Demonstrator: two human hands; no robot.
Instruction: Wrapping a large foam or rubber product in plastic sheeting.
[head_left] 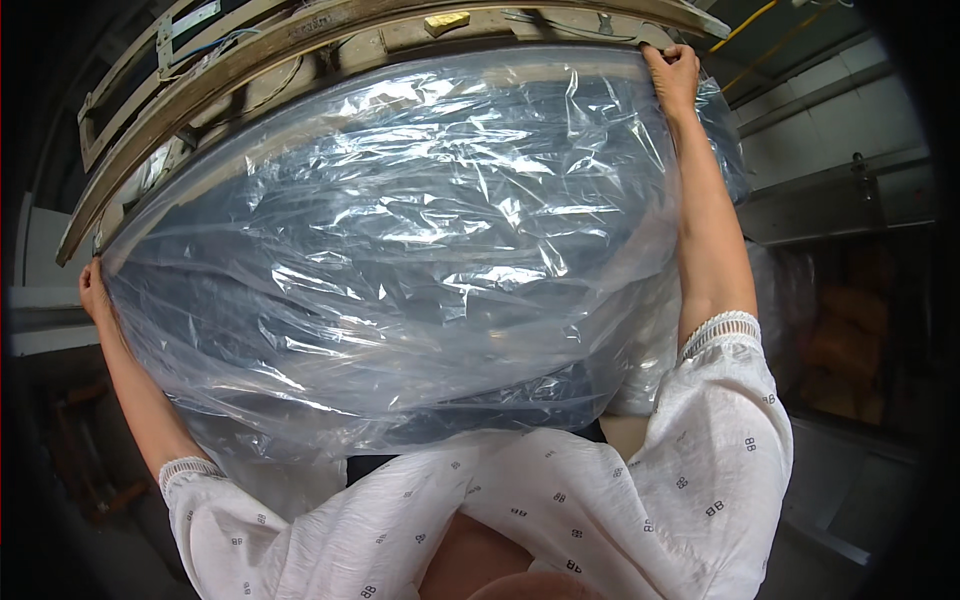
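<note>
A wide sheet of clear plastic film (430, 230), wrinkled and shiny, stretches between my two hands. Its far edge runs along a wooden frame, and the near part hangs down toward my body. At the far left, my left hand (92, 290) is closed on one corner of the film; its fingertips show only in part. My right hand (674, 75) pinches the film's edge at the far right, beside the end of the frame. Dark grey-blue material shows through the film, and I cannot make out what it is.
A long wooden frame (300, 42) with slats curves across the far side. On it lie a small yellow block (446, 22) and some thin wires. More plastic film (722, 145) hangs right of my right forearm. A pale wall with a rail (835, 180) stands at the right.
</note>
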